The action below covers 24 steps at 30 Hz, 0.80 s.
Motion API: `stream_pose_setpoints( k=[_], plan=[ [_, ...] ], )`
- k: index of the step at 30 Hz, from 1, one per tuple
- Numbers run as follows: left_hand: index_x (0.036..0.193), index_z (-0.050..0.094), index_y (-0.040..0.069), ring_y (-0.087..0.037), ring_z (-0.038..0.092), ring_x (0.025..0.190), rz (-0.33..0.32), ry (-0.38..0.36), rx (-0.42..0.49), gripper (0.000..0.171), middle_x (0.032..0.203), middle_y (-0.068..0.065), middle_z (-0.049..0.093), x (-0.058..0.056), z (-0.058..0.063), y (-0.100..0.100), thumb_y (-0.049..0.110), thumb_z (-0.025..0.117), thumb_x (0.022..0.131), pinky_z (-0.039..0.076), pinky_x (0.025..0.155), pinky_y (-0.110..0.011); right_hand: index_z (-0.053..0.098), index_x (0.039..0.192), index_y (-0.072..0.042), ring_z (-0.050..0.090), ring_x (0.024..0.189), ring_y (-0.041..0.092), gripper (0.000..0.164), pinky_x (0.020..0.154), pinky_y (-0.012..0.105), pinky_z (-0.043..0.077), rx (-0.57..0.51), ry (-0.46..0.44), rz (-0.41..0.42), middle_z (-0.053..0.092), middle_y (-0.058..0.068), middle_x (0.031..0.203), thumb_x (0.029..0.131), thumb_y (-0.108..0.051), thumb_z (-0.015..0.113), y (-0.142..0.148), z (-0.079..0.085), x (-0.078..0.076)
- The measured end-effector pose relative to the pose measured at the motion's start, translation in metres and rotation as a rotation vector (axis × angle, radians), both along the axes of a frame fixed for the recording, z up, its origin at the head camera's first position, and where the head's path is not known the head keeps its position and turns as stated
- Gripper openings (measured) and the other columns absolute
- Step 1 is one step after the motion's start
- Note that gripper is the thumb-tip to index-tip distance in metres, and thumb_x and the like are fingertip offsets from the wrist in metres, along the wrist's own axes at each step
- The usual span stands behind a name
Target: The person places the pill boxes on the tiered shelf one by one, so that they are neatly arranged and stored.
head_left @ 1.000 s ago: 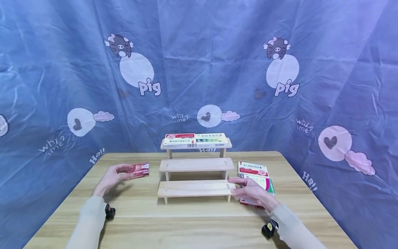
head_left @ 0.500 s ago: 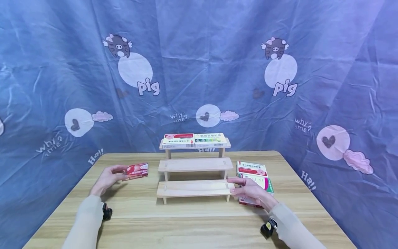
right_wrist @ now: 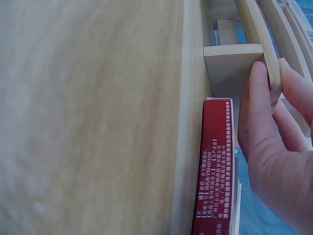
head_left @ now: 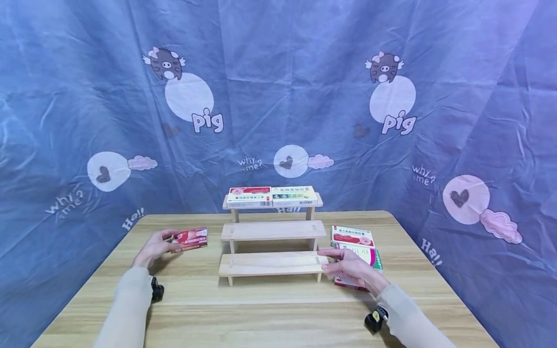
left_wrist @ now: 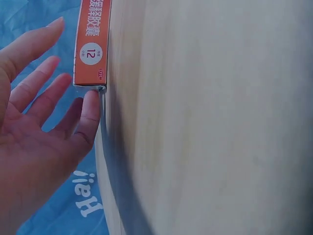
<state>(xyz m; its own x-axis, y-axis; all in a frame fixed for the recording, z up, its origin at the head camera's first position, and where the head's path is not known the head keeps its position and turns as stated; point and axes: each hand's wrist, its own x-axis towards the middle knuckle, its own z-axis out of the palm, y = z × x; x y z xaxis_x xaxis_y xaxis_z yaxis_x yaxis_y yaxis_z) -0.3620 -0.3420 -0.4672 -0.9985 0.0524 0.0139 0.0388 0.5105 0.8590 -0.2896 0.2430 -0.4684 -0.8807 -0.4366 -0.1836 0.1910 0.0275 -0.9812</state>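
Head camera faces forward-down; near wrist views share its tabletop (head_left: 196, 299).

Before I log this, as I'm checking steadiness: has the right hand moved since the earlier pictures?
No; the right hand stays at the right end of the bottom step.

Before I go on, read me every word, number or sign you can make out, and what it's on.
"pig": curtain, twice
"why me?": curtain, three times
"Ha!!": curtain, repeated
"缓释胶囊": red-orange box, sideways
"12": red-orange box, white circle
"OTC": red-orange box, tiny oval
Too blurred to read surely: Chinese titles on the two top-shelf boxes and right-hand boxes.
Mostly too small: print on the dark red box side.
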Motion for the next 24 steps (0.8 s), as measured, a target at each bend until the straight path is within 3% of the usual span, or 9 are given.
stream_pose_setpoints(
  k=[11,24],
  plan=[
    [0.144,0.039,-0.007,-0.044,0.043,0.124,-0.053,-0.068,-0.022,0.076,0.14,-0.035,0.041,-0.0008,0.0012,0.0014,0.0,0.071,0.076,0.039,0.098,-0.041,0.046,0.142,0.002,0.07,0.096,0.021,0.056,0.08,0.031,0.06,0.007,0.011,0.005,0.067,0.011,0.119,0.09,-0.002,0.066,0.0001,-0.0004,-0.0009],
    [0.138,0.044,-0.008,-0.043,0.045,0.12,-0.127,-0.09,-0.081,0.077,0.137,-0.034,0.044,0.0069,0.0068,0.0015,-0.002,0.076,0.068,0.038,0.1,-0.046,0.044,0.143,0.003,0.07,0.094,0.019,0.057,0.079,0.032,0.06,-0.007,0.013,0.019,0.068,0.011,0.118,0.09,-0.001,0.065,0.0001,0.0019,0.0015]
  ],
)
